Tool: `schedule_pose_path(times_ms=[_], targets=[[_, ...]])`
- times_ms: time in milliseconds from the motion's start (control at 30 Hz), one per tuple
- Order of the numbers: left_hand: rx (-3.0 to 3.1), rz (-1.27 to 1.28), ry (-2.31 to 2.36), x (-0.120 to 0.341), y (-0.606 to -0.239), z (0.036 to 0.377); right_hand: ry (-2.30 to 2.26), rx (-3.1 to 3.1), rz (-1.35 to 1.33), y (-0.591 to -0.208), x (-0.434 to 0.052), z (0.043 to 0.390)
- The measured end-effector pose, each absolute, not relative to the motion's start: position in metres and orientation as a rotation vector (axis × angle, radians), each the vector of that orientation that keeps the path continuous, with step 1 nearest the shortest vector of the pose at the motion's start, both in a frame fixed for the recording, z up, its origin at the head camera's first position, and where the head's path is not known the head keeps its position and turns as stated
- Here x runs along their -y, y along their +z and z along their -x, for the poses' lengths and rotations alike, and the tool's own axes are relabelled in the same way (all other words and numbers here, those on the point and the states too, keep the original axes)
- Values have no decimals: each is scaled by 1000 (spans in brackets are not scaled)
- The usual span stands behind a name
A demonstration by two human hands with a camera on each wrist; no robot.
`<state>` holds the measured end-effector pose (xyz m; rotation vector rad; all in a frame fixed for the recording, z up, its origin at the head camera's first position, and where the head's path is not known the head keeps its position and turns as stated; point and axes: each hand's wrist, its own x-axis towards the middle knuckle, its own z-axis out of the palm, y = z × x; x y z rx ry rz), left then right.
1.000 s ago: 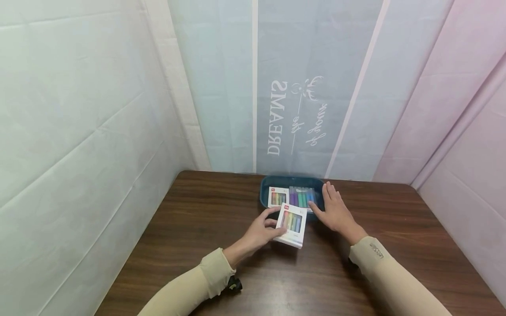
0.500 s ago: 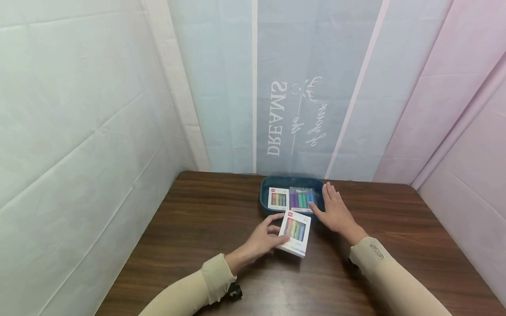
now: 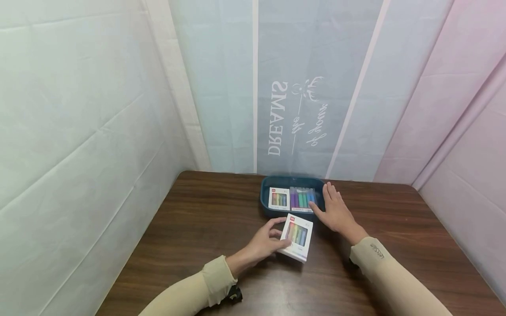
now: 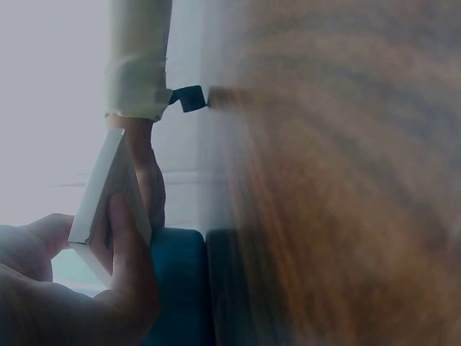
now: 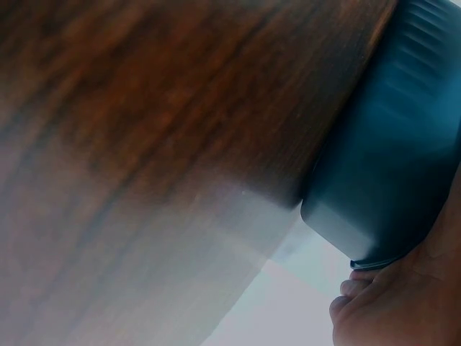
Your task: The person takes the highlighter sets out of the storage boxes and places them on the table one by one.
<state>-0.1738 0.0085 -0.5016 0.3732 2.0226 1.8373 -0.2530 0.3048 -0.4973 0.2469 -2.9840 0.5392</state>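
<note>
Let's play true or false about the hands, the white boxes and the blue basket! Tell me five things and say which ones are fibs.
1. The left hand holds a white box. True.
2. The right hand holds a box too. False: it touches the edge of the blue basket.
3. Inside the basket, a second white box lies beside a clear pack showing purple, green and blue. True.
4. The table is yellow. False: it is dark brown.
5. The box in the left hand is inside the basket. False: it is outside, on the person's side.
</note>
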Motion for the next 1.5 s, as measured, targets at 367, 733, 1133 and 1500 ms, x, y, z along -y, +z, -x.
schedule_pose_path(times_ms=[367,733,1133,1500], targets=[[-2046,-382,1798,-13,-503,172,554,2973,-241,-499,-305,251],[-2073,-394,1761,-20,-509,173,550,2971,-235,-503,-304,253],[-2129,-391,1677,-32,-510,174,553,2975,-239,-505,-303,251],[-2125,-370,1650,-40,-502,178,566,2989,-239,-499,-303,253]])
